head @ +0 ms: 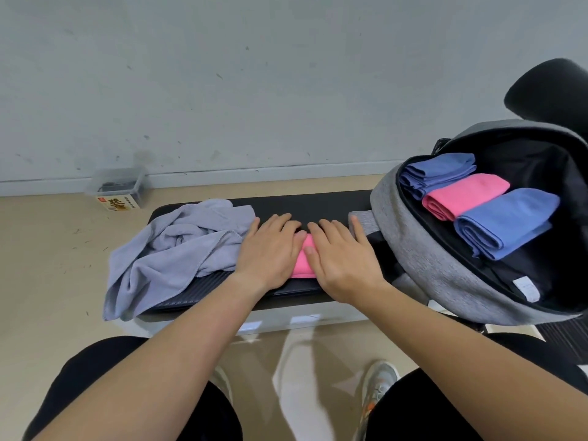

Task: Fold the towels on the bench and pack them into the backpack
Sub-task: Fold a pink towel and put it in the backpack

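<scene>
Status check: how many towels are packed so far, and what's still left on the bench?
Done: three folded towels lie in the open backpack: far blue towel, packed pink towel, near blue towel. In hand: left hand and right hand press flat on a second pink towel on the bench, folded but not yet packed. Left: the crumpled grey towel at the bench's left end, unfolded.

Folded pink towel (302,264) and crumpled grey towel (178,249) on bench (318,205); three folded towels (464,195) in open backpack (423,256).
</scene>
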A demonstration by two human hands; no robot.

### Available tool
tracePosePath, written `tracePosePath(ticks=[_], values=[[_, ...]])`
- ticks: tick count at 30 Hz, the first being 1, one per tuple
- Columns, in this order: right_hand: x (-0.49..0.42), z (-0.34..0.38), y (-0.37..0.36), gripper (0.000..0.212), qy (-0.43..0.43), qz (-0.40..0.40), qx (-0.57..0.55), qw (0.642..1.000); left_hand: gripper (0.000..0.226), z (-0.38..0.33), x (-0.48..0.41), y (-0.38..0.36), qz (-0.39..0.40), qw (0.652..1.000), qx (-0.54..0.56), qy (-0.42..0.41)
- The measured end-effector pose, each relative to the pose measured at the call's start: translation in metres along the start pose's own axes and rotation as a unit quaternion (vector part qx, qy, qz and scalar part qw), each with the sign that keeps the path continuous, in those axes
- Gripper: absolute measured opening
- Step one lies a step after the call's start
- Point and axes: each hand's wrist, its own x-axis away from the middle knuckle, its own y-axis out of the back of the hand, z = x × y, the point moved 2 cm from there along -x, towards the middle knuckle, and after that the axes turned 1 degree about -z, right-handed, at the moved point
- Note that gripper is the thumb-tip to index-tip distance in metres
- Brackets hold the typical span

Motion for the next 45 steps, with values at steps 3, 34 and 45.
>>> tracePosePath(ticks=[3,34,45], values=[[-0.001,0.000,0.004,0.052,0.002,0.019,0.004,1.000,0.051,0.001,0.007,0.005,-0.002,1.000,0.027,-0.015],[0.124,-0.251,0.170,0.051,-0.324,-0.073,-0.235,0.913,0.050,-0.256,-0.043,0.079,0.085,0.916,0.390,-0.043],[0.122,-0.264,0.115,0.016,-0.288,0.037,0.145,0.946,0.037,-0.291,-0.054,0.042,0.018,0.988,0.084,-0.130]])
